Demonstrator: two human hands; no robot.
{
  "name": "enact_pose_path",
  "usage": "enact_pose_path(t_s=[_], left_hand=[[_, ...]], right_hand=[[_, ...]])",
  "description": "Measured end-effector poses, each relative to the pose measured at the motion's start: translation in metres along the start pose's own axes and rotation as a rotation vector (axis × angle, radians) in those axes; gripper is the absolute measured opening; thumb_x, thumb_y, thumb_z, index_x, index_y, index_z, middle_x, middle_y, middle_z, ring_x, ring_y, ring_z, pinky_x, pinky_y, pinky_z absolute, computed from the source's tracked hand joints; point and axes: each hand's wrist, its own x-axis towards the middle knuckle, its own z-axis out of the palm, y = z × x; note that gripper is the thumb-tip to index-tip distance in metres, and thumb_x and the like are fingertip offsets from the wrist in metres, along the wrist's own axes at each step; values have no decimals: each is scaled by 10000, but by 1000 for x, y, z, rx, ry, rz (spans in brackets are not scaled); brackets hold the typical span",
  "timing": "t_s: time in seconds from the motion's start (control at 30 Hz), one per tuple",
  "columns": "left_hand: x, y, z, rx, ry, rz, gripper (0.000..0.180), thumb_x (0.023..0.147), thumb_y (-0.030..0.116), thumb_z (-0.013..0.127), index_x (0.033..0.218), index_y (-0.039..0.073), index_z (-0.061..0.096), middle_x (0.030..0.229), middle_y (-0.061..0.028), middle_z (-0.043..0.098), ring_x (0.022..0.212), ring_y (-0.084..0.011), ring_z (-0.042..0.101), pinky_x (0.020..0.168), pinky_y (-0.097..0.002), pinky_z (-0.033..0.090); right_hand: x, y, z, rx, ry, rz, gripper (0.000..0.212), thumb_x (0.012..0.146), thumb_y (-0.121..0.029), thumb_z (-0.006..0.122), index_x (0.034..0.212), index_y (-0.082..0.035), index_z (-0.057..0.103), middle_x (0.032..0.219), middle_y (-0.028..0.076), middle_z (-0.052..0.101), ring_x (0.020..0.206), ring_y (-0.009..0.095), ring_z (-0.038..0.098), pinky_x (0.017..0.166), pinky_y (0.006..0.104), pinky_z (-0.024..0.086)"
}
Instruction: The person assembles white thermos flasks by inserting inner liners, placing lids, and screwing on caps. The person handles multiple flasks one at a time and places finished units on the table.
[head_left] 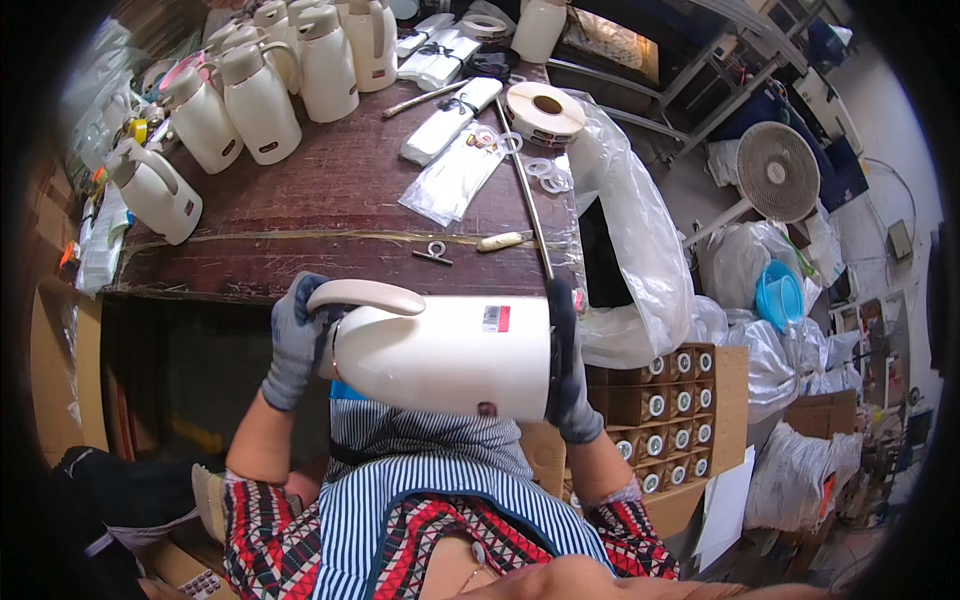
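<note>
A white vacuum jug (450, 355) lies sideways in the air in front of my striped apron, its handle uppermost and a small red-and-white label on its side. At the lid end my left hand (297, 345), in a grey glove with dark fingers, is closed around the jug's top. My right hand (570, 375), gloved the same way, grips the base from the right; its fingers are partly hidden behind the jug. On the table edge beyond lie a small metal T-shaped piece with a ring (434, 254) and a short pale-handled tool (503, 241).
Several white jugs (262, 110) stand at the back left of the brown table (330, 190). Plastic sleeves (455, 180), a label roll (545, 112), clear rings (548, 174) and a long rod (525, 190) lie rightward. A partitioned carton (665, 420) and a fan (777, 172) stand at right.
</note>
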Motion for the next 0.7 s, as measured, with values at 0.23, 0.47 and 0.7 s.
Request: enact_pose_path(t_s=[0.23, 0.47, 0.7], left_hand=[[-3, 43, -8, 300, -49, 141, 229, 748, 127, 736, 941, 25, 666, 834, -146, 636, 753, -324, 653, 717, -352, 528], [-11, 81, 15, 668, -129, 827, 233, 697, 85, 729, 900, 2, 651, 818, -137, 662, 748, -315, 683, 724, -355, 554], [-12, 92, 23, 734, -253, 1036, 159, 823, 117, 737, 914, 27, 643, 794, -91, 636, 685, -267, 634, 623, -341, 532]], right_hand=[[-17, -25, 9, 24, 151, 29, 747, 1031, -340, 568, 1613, 16, 263, 1683, 215, 240, 1528, 329, 298, 1246, 457, 253], [-37, 41, 21, 633, -3, 364, 782, 1034, -527, 499, 1597, -18, 310, 1648, 169, 333, 1472, 309, 405, 1202, 434, 347], [-36, 36, 27, 1167, 116, 567, 731, 1072, -596, 363, 1516, -16, 411, 1493, 171, 511, 1358, 297, 521, 1133, 432, 454]])
